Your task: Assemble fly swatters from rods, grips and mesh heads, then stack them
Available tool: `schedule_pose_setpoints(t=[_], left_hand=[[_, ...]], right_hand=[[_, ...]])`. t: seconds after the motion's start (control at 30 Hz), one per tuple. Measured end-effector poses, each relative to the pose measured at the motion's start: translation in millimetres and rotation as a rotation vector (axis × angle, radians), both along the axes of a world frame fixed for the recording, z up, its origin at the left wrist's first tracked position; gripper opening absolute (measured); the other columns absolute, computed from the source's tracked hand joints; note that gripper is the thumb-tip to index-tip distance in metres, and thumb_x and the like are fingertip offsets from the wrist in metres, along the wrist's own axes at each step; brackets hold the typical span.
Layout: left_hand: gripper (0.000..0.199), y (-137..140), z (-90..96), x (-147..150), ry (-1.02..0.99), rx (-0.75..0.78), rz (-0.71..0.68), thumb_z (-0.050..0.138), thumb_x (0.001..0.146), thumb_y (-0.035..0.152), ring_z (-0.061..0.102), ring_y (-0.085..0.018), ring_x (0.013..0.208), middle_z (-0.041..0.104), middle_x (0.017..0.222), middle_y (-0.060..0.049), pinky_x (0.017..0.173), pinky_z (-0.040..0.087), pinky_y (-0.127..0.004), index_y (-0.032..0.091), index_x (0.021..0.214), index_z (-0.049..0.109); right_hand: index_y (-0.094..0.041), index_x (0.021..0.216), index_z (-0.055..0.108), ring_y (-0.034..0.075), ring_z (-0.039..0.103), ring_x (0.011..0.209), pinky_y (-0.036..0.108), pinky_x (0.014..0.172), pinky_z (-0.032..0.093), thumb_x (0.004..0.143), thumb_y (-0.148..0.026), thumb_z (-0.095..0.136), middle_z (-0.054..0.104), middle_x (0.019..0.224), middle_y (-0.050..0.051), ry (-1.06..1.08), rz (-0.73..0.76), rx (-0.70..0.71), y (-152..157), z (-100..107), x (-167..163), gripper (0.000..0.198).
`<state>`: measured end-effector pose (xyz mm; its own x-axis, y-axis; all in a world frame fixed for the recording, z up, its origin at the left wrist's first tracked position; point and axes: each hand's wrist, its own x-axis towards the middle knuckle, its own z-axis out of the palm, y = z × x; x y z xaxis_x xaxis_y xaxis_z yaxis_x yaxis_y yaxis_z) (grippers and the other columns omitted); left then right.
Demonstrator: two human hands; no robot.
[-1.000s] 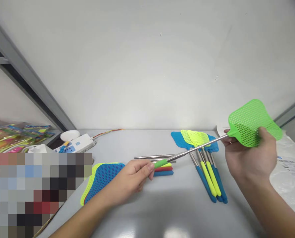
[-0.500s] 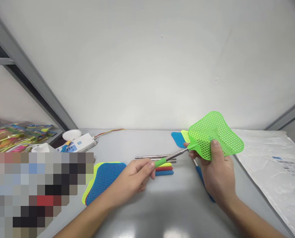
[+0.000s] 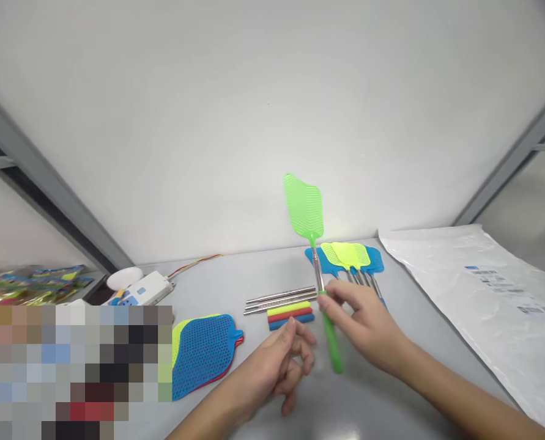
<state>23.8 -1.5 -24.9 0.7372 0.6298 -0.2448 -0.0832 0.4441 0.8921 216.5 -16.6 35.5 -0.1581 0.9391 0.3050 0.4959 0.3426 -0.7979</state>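
Observation:
My right hand [image 3: 361,321] pinches a green fly swatter [image 3: 305,208] at its green grip, just below the metal rod. The swatter stands nearly upright, its mesh head against the white wall in view. To the left, my left hand [image 3: 284,366] is open and holds nothing, fingers loosely curled apart. Just beyond that hand lie yellow, red and blue handle grips [image 3: 291,315], beside several metal rods [image 3: 279,298]. A stack of blue, yellow and red mesh swatter heads [image 3: 208,351] rests left of my left arm.
Blue and yellow swatters with rods [image 3: 349,255] lie by the wall. A white plastic mailer bag [image 3: 456,287] covers the right side. At left are a power strip [image 3: 150,287], a white oval object [image 3: 124,278], bagged colourful items [image 3: 19,293] and a blurred-out patch.
My left hand has let go of the green grip. My right hand has moved from the mesh head to the grip, and the swatter has swung upright. The view has shifted right.

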Motion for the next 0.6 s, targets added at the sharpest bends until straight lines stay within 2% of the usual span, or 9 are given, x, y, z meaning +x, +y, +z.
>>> schedule_pose_setpoints(t=[0.13, 0.2, 0.27, 0.4, 0.6], left_hand=[[0.045, 1.3, 3.8, -0.3, 0.05, 0.014, -0.002, 0.036, 0.095, 0.06, 0.018, -0.002, 0.038, 0.049, 0.07, 0.005, 0.036, 0.026, -0.016, 0.018, 0.097, 0.053], [0.045, 1.2, 5.4, 0.1, 0.065, 0.012, -0.002, 0.037, 0.095, 0.06, 0.016, -0.003, 0.039, 0.046, 0.066, 0.006, 0.037, 0.021, -0.016, 0.018, 0.093, 0.053], [0.045, 0.7, 6.4, 0.4, 0.079, 0.016, 0.005, 0.037, 0.096, 0.059, 0.015, -0.003, 0.041, 0.043, 0.064, 0.007, 0.038, 0.019, -0.016, 0.018, 0.092, 0.053], [0.043, 0.3, 8.3, 0.2, 0.095, 0.032, 0.011, 0.038, 0.096, 0.058, 0.013, -0.004, 0.043, 0.041, 0.063, 0.007, 0.039, 0.015, -0.018, 0.018, 0.092, 0.053], [0.043, 3.1, 10.4, -2.5, 0.108, 0.043, 0.021, 0.036, 0.096, 0.059, 0.011, -0.004, 0.043, 0.038, 0.061, 0.008, 0.04, 0.01, -0.02, 0.019, 0.09, 0.051]], right_hand=[[-0.023, 0.059, 0.034, 0.014, 0.037, 0.054, 0.027, 0.051, 0.027, 0.091, -0.042, 0.047, 0.036, 0.055, -0.004, -0.219, -0.295, -0.047, -17.2, 9.1, 40.9, 0.04], [-0.023, 0.057, 0.031, 0.014, 0.036, 0.051, 0.028, 0.049, 0.025, 0.089, -0.042, 0.046, 0.036, 0.052, -0.003, -0.391, -0.448, -0.127, -19.2, 6.7, 61.2, 0.041], [-0.023, 0.055, 0.031, 0.015, 0.039, 0.05, 0.029, 0.048, 0.024, 0.088, -0.04, 0.044, 0.041, 0.051, -0.002, -0.561, -0.539, -0.225, -13.2, 1.4, 76.4, 0.039], [-0.023, 0.053, 0.038, 0.018, 0.047, 0.052, 0.029, 0.048, 0.025, 0.086, -0.033, 0.043, 0.05, 0.052, 0.002, -0.695, -0.56, -0.291, 12.3, -8.9, 85.8, 0.035], [-0.022, 0.052, 0.043, 0.017, 0.048, 0.05, 0.029, 0.048, 0.025, 0.084, -0.035, 0.046, 0.055, 0.054, 0.004, -0.761, -0.525, -0.29, 33.6, -17.1, 77.3, 0.035]])
